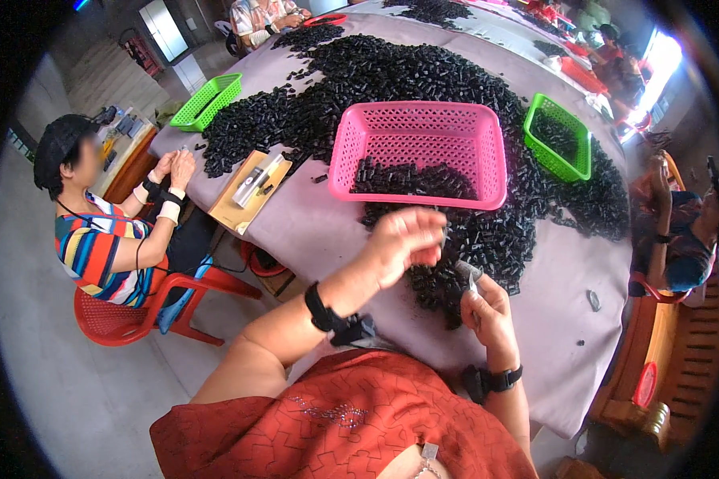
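Counting clock hours from the left hand (407, 238), a big pink basket (497, 172) sits at twelve o'clock, with black bits in the bottom; its near side hides some of them. A green basket (587, 164) stands at two o'clock and another green basket (185, 124) at ten. Also near ten, closer in, lies a flat tan board (236, 211) with a shiny silver thing (257, 182) on it. The left hand has bent fingers and looks blurry, so I cannot tell if it holds anything. The right hand (487, 307), between four and five, pinches a small grey thing (469, 271), which looks thin and crumpled. Short, shiny black bits (423, 76) make a huge heap around the pink basket. Under it all is a pale purple cloth (567, 343). At nine o'clock, a person (108, 239) in stripes sits on a red chair (108, 319) over a grey floor (40, 319).
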Demonstrator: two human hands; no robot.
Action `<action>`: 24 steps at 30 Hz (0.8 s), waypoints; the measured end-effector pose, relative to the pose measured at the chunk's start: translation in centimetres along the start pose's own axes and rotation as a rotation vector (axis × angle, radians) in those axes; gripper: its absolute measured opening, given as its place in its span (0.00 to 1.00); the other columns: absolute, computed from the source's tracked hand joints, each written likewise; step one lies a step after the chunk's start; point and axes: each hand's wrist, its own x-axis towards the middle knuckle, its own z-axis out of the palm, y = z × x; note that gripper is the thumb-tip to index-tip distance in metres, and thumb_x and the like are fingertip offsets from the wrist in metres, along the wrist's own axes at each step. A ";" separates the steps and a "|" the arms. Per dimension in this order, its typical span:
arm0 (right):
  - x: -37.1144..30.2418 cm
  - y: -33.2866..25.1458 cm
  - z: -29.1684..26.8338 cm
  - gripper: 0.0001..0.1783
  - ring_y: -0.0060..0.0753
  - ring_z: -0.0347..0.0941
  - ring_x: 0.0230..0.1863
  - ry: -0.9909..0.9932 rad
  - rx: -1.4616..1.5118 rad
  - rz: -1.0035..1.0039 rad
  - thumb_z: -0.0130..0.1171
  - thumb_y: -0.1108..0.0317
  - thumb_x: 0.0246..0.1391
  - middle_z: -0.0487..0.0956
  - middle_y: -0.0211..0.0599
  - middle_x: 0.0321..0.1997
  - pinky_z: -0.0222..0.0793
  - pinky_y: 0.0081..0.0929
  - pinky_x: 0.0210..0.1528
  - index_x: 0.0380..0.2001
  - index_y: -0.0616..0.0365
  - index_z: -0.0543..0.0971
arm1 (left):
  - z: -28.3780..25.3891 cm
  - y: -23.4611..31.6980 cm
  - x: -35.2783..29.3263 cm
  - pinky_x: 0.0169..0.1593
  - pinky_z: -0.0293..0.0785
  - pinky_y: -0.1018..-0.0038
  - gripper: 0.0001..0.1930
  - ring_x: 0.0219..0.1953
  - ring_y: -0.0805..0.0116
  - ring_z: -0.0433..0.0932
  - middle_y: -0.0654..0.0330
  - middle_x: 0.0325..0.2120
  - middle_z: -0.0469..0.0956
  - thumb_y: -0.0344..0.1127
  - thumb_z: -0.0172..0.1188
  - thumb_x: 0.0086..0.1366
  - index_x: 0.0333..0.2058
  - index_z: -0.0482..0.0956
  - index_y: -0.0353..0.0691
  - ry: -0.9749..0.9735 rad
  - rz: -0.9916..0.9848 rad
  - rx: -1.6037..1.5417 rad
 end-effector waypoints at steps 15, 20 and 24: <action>-1.4 -0.8 0.0 0.21 0.11 0.57 0.17 0.175 -0.064 -0.044 0.52 0.72 0.60 0.66 0.19 0.21 0.51 0.13 0.18 0.56 0.63 0.71 | -2.6 -2.9 -1.8 0.33 0.73 0.82 0.12 0.29 0.81 0.75 0.66 0.31 0.79 0.32 0.59 0.65 0.46 0.77 0.36 -0.056 0.121 0.723; -2.8 -0.2 1.2 0.21 0.12 0.62 0.26 0.163 -0.275 -0.051 0.54 0.69 0.61 0.69 0.20 0.26 0.58 0.13 0.27 0.57 0.60 0.71 | -3.8 -4.5 -3.7 0.32 0.72 0.83 0.09 0.26 0.82 0.73 0.67 0.28 0.78 0.29 0.59 0.64 0.42 0.79 0.35 -0.051 0.117 0.705; -3.5 1.0 1.6 0.18 0.12 0.64 0.29 0.140 -0.457 -0.027 0.53 0.68 0.62 0.70 0.20 0.28 0.61 0.15 0.31 0.54 0.60 0.73 | -4.2 -5.0 -5.1 0.30 0.73 0.82 0.07 0.25 0.81 0.73 0.66 0.26 0.78 0.28 0.59 0.64 0.39 0.79 0.34 -0.051 0.139 0.686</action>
